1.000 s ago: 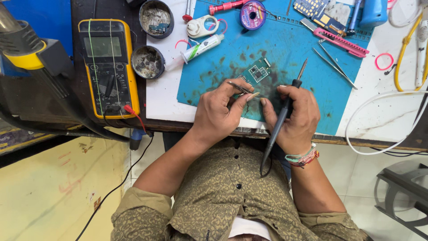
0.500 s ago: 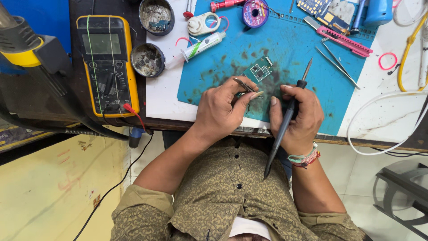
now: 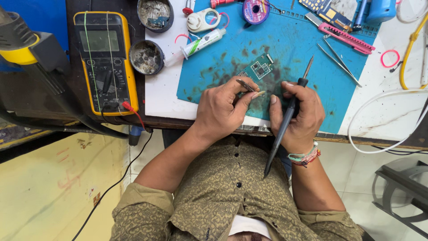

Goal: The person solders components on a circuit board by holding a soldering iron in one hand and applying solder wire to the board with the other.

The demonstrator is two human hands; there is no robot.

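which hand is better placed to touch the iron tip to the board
Right. The right hand holds the soldering iron, tip near the board. The left hand holds tweezers.

Soldering iron [image 3: 289, 117]: matt black plastic handle, bare dull metal tip. Tweezers [image 3: 246, 85]: thin metal with a slight sheen. Circuit board [image 3: 259, 68]: green, semi-gloss. Work mat [image 3: 294, 49]: blue, matt, rubbery-looking, stained with dark scorch marks. Multimeter [image 3: 105, 60]: yellow rubbery casing, grey plastic face. Shirt [image 3: 232, 196]: patterned woven cloth.
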